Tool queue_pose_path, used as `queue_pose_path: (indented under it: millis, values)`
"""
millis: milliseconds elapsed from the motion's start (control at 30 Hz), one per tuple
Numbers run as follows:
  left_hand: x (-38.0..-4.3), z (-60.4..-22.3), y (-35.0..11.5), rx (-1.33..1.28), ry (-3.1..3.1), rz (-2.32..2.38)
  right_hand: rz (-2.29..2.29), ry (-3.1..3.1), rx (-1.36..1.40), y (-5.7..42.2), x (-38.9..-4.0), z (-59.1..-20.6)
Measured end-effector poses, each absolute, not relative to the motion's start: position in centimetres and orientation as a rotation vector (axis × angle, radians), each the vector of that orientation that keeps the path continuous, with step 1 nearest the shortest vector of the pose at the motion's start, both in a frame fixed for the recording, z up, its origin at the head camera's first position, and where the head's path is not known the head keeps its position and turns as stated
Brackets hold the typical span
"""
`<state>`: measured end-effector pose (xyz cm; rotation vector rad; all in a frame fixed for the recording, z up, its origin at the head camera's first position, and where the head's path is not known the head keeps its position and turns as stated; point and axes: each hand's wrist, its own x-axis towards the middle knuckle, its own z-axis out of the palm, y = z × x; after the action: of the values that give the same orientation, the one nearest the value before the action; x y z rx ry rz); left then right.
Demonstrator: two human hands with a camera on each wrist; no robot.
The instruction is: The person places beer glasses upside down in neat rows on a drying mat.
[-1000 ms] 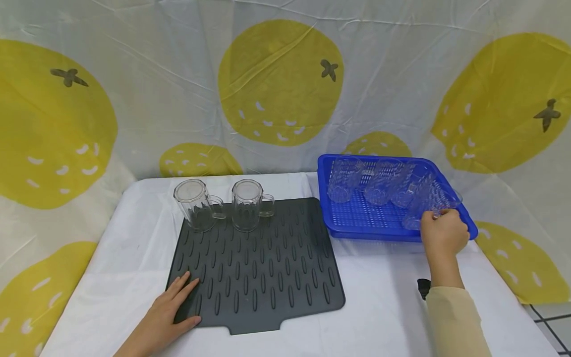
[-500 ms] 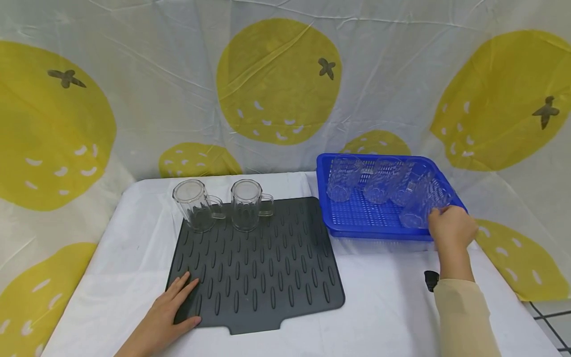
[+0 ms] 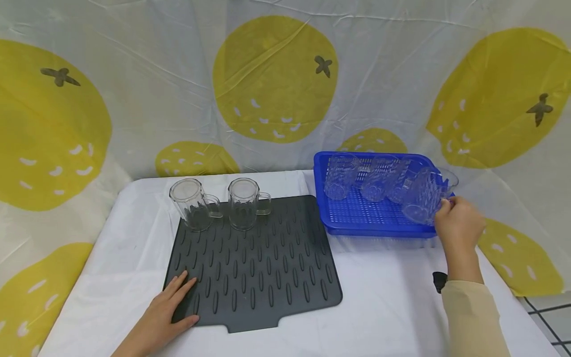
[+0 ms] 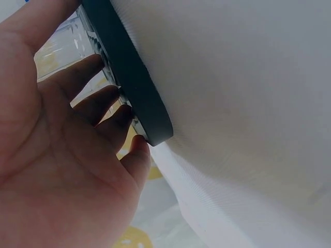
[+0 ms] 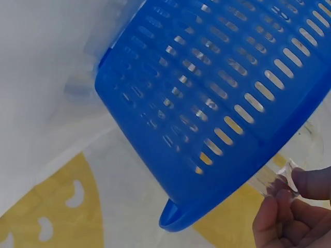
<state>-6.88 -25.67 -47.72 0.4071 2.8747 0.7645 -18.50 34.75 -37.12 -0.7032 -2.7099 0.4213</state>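
At the basket's front right corner, my right hand (image 3: 460, 223) pinches the handle of a clear glass mug (image 3: 419, 201), which leans tilted over the blue plastic basket (image 3: 374, 231). The right wrist view shows thumb and fingers on that glass handle (image 5: 282, 181), just past the basket rim; most of the mug is hidden there. My left hand (image 3: 160, 312) rests with spread fingers on the near left edge of a dark grey ribbed drying mat (image 3: 258, 267). Two clear glass mugs (image 3: 243, 206) stand at the mat's far left, handles to the right.
Several more clear glasses (image 3: 341, 176) lie tilted along the back of the basket. A white cloth (image 3: 374, 307) covers the table. Behind it hangs a pale curtain (image 3: 178, 89) with yellow fruit prints. Tiled floor (image 3: 553, 322) shows at the lower right.
My right hand has moved a little to the right and up with the mug's handle, and the mug has risen and turned slightly. My left hand has stayed on the mat.
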Motion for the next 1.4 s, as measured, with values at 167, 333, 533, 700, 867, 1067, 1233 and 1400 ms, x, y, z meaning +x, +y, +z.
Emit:
queue_pose_path:
  millis: [167,333,533,700,867,1067,1233,1400]
  values:
    - [-6.9,-47.7,-25.7,0.402,2.877,0.768,0.418,-2.548,-0.601,34.3,-18.3,-36.7]
    - [-6.8,-47.8,-25.8,0.393,2.876,0.765,0.440,-2.405,-0.479,33.4,-18.0,-36.2]
    - [-6.6,-47.9,-25.9,0.387,2.886,0.762,0.449,-2.297,-0.383,32.2,-17.7,-35.4]
    - [-6.5,-47.8,-25.9,0.372,2.877,0.765,0.475,-2.248,-0.330,31.3,-17.6,-34.8]
    - [-6.6,-47.7,-25.8,0.374,2.877,0.765,0.493,-2.208,-0.247,30.3,-17.3,-34.3]
    - [-6.7,-47.7,-25.6,0.375,2.865,0.780,0.515,-2.213,-0.176,28.8,-16.7,-33.6]
    - [-6.8,-47.6,-25.6,0.380,2.863,0.789,0.547,-2.213,-0.112,27.6,-16.3,-33.3]
    - [-6.8,-47.5,-25.6,0.387,2.865,0.797,0.603,-2.201,-0.042,26.5,-16.0,-33.3]
